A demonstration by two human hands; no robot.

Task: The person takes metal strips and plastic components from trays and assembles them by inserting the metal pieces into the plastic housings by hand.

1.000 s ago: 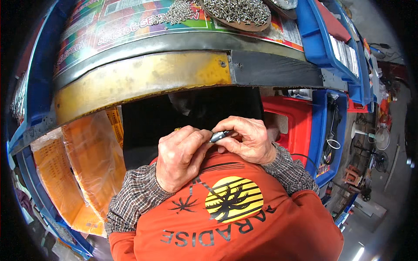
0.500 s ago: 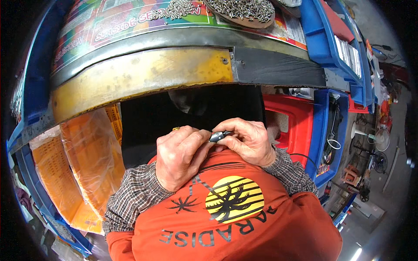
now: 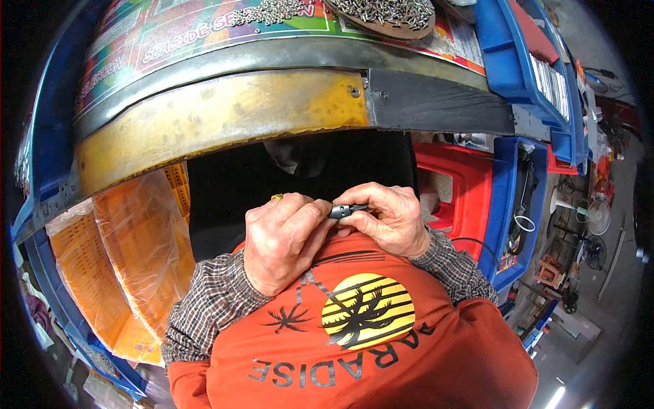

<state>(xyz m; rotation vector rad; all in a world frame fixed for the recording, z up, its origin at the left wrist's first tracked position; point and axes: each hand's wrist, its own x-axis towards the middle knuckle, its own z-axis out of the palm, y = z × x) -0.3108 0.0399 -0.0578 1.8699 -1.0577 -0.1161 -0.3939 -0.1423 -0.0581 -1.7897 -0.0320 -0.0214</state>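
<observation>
Between my two hands, in front of my chest, is a small dark grey part with small round holes in it [image 3: 339, 212]; what kind of part it is, I cannot make out. My left hand [image 3: 283, 235] pinches its left end, with the fingers curled and that end hidden behind them. At the other end, the thumb and forefinger of my right hand [image 3: 388, 219] close on the part, where a black piece sticks up between them. A black cloth [image 3: 231, 198] lies beyond my hands, below the table edge.
The worktable's yellow and black front edge [image 3: 225, 109] runs across, beyond my hands. On the table lie a heap of small metal pins [image 3: 272, 11] and a round tray [image 3: 406, 34] of similar pins. Orange crates [image 3: 146, 238] stand left; a red stool [image 3: 477, 187] and blue bin [image 3: 503, 204] right.
The grey part has turned slightly between my fingers, so its holes show differently. Both hands keep their grip in nearly the same place.
</observation>
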